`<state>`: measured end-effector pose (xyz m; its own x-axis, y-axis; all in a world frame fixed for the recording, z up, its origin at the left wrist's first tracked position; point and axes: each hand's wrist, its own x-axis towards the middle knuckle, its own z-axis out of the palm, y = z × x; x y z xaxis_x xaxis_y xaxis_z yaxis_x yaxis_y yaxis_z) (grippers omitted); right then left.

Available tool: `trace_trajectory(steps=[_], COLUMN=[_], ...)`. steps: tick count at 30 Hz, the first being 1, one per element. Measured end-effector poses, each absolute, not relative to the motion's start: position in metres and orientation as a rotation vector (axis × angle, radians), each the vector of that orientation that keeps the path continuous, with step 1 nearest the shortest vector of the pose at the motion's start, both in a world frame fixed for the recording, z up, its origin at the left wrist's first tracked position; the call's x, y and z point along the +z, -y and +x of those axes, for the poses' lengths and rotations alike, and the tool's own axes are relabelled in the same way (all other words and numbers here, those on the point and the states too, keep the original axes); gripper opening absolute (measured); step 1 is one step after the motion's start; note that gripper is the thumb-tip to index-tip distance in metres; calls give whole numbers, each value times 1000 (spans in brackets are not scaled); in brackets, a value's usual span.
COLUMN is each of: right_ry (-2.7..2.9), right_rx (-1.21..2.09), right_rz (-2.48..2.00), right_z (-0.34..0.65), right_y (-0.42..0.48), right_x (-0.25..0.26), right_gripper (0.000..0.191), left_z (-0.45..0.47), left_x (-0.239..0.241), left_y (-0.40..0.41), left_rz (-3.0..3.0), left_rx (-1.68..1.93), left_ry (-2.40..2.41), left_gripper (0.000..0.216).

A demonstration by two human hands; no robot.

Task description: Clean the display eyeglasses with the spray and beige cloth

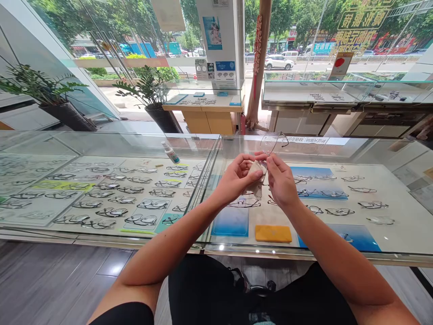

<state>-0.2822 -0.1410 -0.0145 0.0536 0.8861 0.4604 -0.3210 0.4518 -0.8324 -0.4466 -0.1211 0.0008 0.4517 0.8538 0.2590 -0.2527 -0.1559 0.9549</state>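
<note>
A pair of thin-rimmed spectacles with clear lenses [270,143] is held up over the glass tabletop [372,149], just above both hands, one lens raised and the rest of the frame hidden behind the fingers. The right hand [280,180] pinches the frame at its lower edge, its grip clamped on the spectacles between thumb and fingertips. The left hand [237,178] has its grip closed on a small pale beige cleaning cloth [256,180], which hangs down between the two hands and touches the spectacles where the hands meet. Directly under the hands, inside the glass case, lie rows of display spectacles on white and blue mats, and nearer the person a flat orange rectangular pad [273,233]. To the left, on the glass, a small white bottle with a blue label [170,152] lies tilted, well apart from the hands. Beyond stand two dark potted plants [149,90].
</note>
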Motion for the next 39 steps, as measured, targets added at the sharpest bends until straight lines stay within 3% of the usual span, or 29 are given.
trace_trajectory(steps=[21,34,39], right_ry=[1141,1121,1137], right_rx=[1091,1125,1123], right_rz=[-616,-652,-645], right_z=[-284,-282,-282], right_y=[143,144,144], right_x=[-11,-13,-12], right_gripper=[27,27,28], left_z=[-444,-453,-453], left_x=[-4,7,11], left_y=[121,121,123], left_rz=[1491,1389,1316], left_rx=[1170,868,795], left_ry=[-546,-660,-650], left_gripper=[45,48,60])
